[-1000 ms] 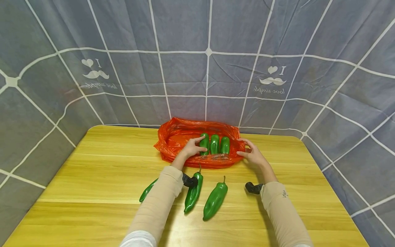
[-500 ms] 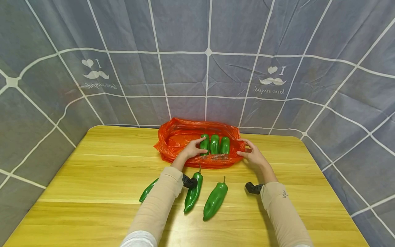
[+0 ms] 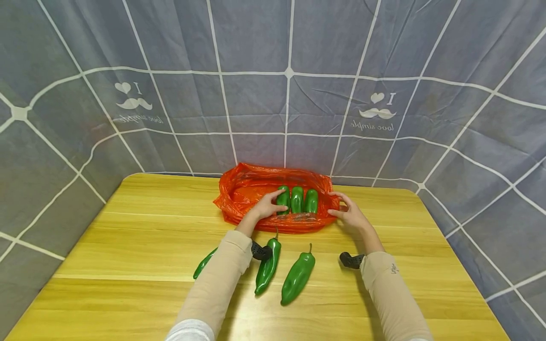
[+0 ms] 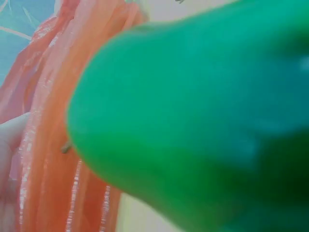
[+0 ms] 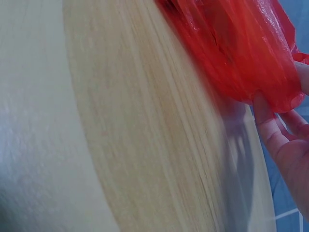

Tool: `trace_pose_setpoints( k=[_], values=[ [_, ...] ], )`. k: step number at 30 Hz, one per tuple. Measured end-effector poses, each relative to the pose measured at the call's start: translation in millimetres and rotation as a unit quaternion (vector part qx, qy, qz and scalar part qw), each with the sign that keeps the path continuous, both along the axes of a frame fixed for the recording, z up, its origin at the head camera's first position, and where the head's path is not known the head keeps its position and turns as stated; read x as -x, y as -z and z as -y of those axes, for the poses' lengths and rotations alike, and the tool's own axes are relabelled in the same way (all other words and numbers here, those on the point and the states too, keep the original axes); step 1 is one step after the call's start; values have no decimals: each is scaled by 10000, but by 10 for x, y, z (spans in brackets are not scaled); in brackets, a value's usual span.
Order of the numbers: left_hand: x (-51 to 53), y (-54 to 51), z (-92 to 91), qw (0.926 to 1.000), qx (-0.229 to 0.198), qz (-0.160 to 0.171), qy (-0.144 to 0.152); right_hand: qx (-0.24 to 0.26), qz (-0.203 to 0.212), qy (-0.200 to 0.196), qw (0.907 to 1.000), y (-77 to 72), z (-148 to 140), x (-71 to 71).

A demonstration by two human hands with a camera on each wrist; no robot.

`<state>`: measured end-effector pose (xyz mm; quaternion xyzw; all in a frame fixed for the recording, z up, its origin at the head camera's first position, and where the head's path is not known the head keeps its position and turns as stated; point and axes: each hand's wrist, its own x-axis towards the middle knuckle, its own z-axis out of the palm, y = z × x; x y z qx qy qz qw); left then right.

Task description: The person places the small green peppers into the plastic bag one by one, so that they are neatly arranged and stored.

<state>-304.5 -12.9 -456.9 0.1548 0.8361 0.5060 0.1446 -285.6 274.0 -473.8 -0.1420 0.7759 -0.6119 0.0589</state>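
Observation:
In the head view a crinkled red plastic bag (image 3: 249, 193) lies open-mouthed at the back of the table. Three green peppers lie side by side in it: a left pepper (image 3: 283, 201), a middle pepper (image 3: 297, 200) and a right pepper (image 3: 312, 202). My left hand (image 3: 263, 207) reaches over the bag's front edge and pinches the left pepper between thumb and fingers. With thumb and fingers, my right hand (image 3: 350, 213) grips the bag's right end; the right wrist view shows the red plastic (image 5: 246, 53) between them. A blurred green pepper (image 4: 169, 111) fills much of the left wrist view.
On the wooden table (image 3: 141, 222), a long pepper (image 3: 268, 272) and a wider pepper (image 3: 297, 279) lie in front of the bag. Another pepper (image 3: 205, 263) is partly hidden by my left forearm. A grey gridded curtain (image 3: 256, 104) hangs behind the table.

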Motion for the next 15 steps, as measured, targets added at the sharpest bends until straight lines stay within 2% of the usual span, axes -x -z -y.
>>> trace_pose_setpoints(
  k=[3, 9, 12, 15],
  values=[
    [-28, -76, 20, 9992, 261, -287, -9, 0, 24, -3, 10000, 7, -6, 3],
    [-81, -211, 119, 9961, 728, -496, -108, -91, -20, -3, 10000, 10, -4, 10],
    [-111, -274, 183, 9948, 778, -651, -26, -120, -29, -13, 9999, 8, -3, 8],
    [-160, -352, 255, 9946, 715, -721, 198, -112, 0, -16, 9999, 7, -5, 8]
  ],
)
